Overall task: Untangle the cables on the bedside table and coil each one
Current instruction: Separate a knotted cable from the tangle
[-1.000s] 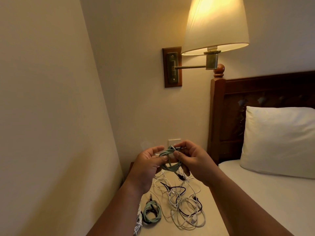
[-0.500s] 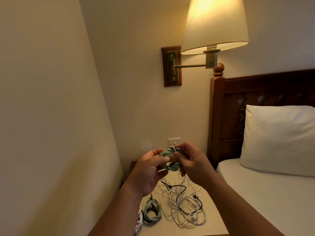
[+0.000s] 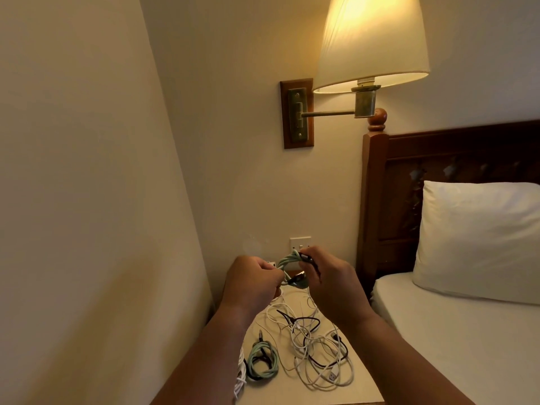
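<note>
Head view: green coil (image 3: pixel 287 258) sits between left hand (image 3: pixel 252 283) and right hand (image 3: pixel 333 285), each grip pinched onto it; its dark plug end (image 3: pixel 295 279) seemingly lies rightward.

A pale green cable (image 3: pixel 287 260) is wound into a small loose coil and held up between the fingers (image 3: pixel 271 277) of both hands, with a dark plug end on its lower side. Below the fingers, white and black cables (image 3: pixel 315 355) lie tangled on the tabletop (image 3: pixel 292 396). Below-left of the fingers lies a second green coil (image 3: pixel 261 362), with a white cable (image 3: pixel 240 378) just beside it at the edge.
</note>
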